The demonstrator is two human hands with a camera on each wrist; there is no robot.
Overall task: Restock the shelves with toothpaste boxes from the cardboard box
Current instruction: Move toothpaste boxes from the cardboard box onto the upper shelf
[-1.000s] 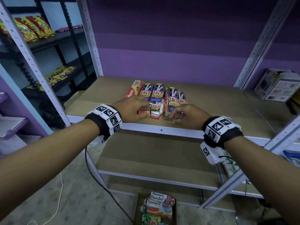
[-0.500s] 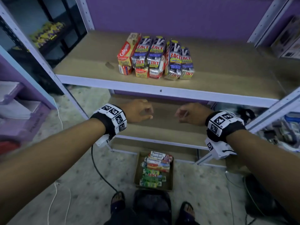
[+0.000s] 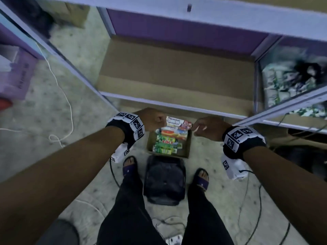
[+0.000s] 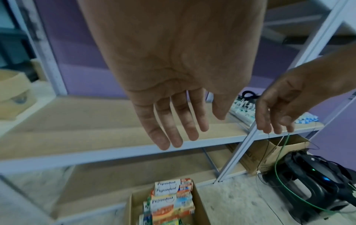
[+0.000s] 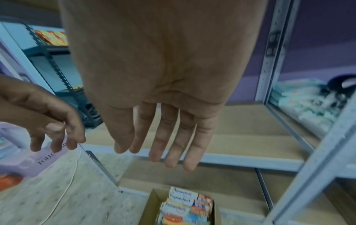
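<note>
Item: open brown cardboard box [image 3: 186,150] on floor before low shelf [image 3: 177,105], holding stacked white, orange and green toothpaste boxes [image 3: 169,137]; left hand [image 3: 153,119] and right hand [image 3: 208,128] above it, fingers relaxed, empty, apparently poised to collect stock

Your left hand [image 4: 173,97] fills the upper centre, fingers straight and spread, holding nothing. Your right hand [image 4: 279,106] enters at right, fingers loosely hanging. At bottom centre sits the box [image 4: 200,202] with toothpaste [image 4: 171,197], perhaps stacked; the blur hides how. A shelf [image 4: 96,137] crosses behind.
</note>
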